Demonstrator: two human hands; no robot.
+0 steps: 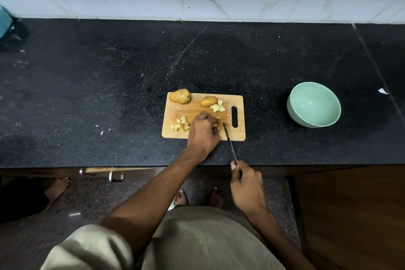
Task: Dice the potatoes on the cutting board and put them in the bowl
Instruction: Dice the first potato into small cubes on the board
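Potatoes partly diced on cutting board; two whole; bowl right of board, empty. Left hand fingers curled over piece; right hand gripping knife.

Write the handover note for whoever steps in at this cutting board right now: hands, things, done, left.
Left hand: fingers curled down over potato pieces at the middle of the wooden cutting board; what it holds is mostly hidden.
Right hand: grips the knife by the handle, blade tip on the board just right of the left hand.
Things: whole potato at the board's far left corner, smaller potato beside it. Diced pieces near left, another small pile far right. Green bowl stands right of the board.
Done: some dicing.
Left: finish the current piece, dice both potatoes, move all dice into the bowl, which holds none yet.
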